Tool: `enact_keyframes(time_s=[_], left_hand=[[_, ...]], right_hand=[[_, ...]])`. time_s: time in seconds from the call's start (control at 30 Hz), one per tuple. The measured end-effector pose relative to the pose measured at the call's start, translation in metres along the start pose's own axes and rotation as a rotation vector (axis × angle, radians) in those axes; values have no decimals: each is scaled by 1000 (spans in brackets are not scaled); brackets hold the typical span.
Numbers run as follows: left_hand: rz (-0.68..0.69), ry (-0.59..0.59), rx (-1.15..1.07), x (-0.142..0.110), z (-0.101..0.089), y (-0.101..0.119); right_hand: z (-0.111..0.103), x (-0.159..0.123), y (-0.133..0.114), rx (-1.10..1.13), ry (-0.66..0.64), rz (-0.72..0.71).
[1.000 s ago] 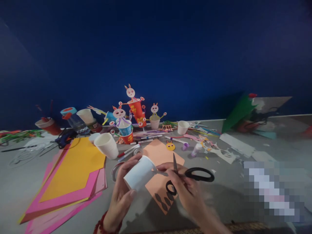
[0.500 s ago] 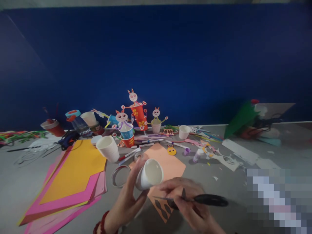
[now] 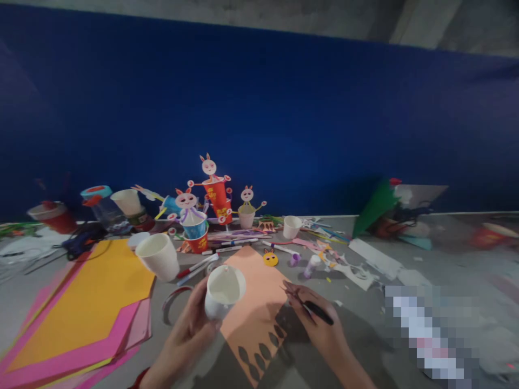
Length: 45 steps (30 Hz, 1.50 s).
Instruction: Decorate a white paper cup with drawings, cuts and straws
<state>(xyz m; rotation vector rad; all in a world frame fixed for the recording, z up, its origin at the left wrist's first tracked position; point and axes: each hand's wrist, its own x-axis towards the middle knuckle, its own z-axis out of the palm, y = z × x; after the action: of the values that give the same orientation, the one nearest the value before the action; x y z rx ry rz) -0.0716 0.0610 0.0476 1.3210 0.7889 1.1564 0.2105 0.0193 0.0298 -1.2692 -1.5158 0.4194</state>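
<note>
A white paper cup (image 3: 217,309) is held in my left hand (image 3: 190,324), its open mouth tilted up toward me. My right hand (image 3: 316,319), apart from the cup, grips scissors (image 3: 319,312) with a black handle, their thin points directed left. Under and between both hands lies a peach paper sheet (image 3: 255,294) with several leaf-shaped cut-outs along its near edges. A yellow paper animal face (image 3: 270,257) rests at the sheet's far right edge. Left of my left hand, a roll of tape (image 3: 172,305) is partly hidden by it.
Pink and yellow paper sheets (image 3: 101,297) spread on the left, beside another white cup (image 3: 159,258). Behind stand cup figures (image 3: 195,227) with rabbit faces. Markers (image 3: 198,266), a glue stick (image 3: 312,266) and paper scraps (image 3: 357,273) lie around. A blue panel (image 3: 259,108) closes the back.
The view has shifted. My right hand with the scissors has moved away from the cup to the right, uncovering more of the peach sheet. The cup stays in my left hand.
</note>
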Motion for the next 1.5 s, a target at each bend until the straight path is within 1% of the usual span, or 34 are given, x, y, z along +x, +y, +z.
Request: enact_keyframes(time_s=[0.03, 0.07, 0.13, 0.17, 0.23, 0.27, 0.37, 0.47, 0.53, 0.6, 0.7, 0.8, 0.97, 1.07, 1.17, 1.2, 1.23, 1.3, 1.4, 1.5], left_hand=[[-69, 11, -35, 4, 1, 1], [-159, -4, -76, 8, 2, 2], [-302, -38, -184, 14, 4, 4], [-350, -65, -239, 16, 6, 6], [-394, -113, -322, 18, 9, 7], [-403, -133, -336, 18, 10, 7], [-408, -195, -297, 17, 15, 3], [-359, -281, -214, 16, 17, -3], [-271, -309, -107, 17, 17, -6], [-153, -318, 78, 20, 13, -9], [-11, -265, 385, 25, 2, -11], [63, -182, 602, 30, -11, -13], [190, -135, 862, 37, -27, -9], [188, -70, 989, 41, -35, -10], [119, -43, 1059, 44, -42, -12], [104, -41, 1069, 44, -44, -12], [103, -38, 1081, 45, -46, -12], [142, -25, 1110, 44, -50, -13], [234, 18, 1157, 41, -57, -17], [241, 51, 1175, 40, -66, -20]], right_hand=[[-5, 0, 4, -50, -17, -36], [-10, 0, 9, -107, -43, -68], [-18, 2, 16, -241, -144, -102], [-21, 3, 18, -310, -206, -108], [-24, 6, 23, -439, -307, -91], [-24, 7, 24, -500, -332, -70], [-18, 9, 26, -653, -345, 15], [-12, 9, 29, -719, -368, 59], [-11, 8, 33, -721, -397, 61], [-13, 7, 37, -722, -420, 49], [-15, 5, 42, -734, -421, 10], [-14, 6, 38, -718, -372, -15], [-7, 18, 17, -596, -335, -70], [-1, 34, 3, -557, -343, -86], [11, 63, -6, -580, -378, -99], [18, 74, -6, -608, -398, -96], [26, 87, -5, -624, -390, -90], [45, 114, 0, -654, -382, -83], [78, 149, 12, -721, -391, -74], [105, 170, 23, -797, -398, -67]])
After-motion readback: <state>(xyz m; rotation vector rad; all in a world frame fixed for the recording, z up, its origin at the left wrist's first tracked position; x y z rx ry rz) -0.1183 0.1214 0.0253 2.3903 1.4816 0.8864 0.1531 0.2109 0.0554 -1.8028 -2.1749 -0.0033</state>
